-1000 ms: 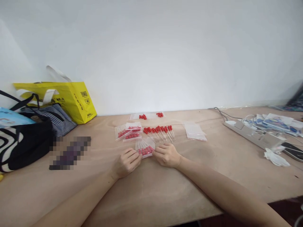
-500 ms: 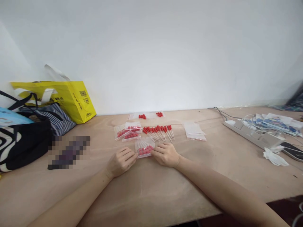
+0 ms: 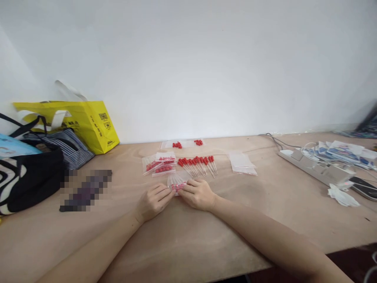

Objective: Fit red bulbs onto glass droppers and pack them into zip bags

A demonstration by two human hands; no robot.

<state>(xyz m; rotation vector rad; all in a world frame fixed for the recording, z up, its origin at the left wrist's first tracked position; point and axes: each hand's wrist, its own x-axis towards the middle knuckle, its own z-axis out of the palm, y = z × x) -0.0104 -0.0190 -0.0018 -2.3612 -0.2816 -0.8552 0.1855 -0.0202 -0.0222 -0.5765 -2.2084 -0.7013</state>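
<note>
Between my hands lies a clear zip bag [image 3: 176,180] with several red-bulbed droppers inside, bulbs toward me. My left hand [image 3: 156,200] pinches its near left corner. From the right, my right hand [image 3: 198,194] has its fingers closed on the bag's near edge, close to my left fingertips and covering part of the bulbs. Just beyond, a row of loose red-topped droppers [image 3: 200,162] lies with clear stems toward me. Filled zip bags [image 3: 163,165] are stacked to the left of that row. Flat unfilled bags [image 3: 242,163] lie to its right.
Against the wall is a larger clear bag [image 3: 188,144] with more red bulbs. A yellow shopping bag [image 3: 97,125] and a black bag [image 3: 35,184] stand at left, near a blurred dark item [image 3: 88,190]. A power strip [image 3: 315,167], tissue [image 3: 343,195] and phone [image 3: 365,188] are at right.
My right hand has slid left along the bag's near edge toward my left hand, covering more of the red bulbs. My left hand has shifted slightly right.
</note>
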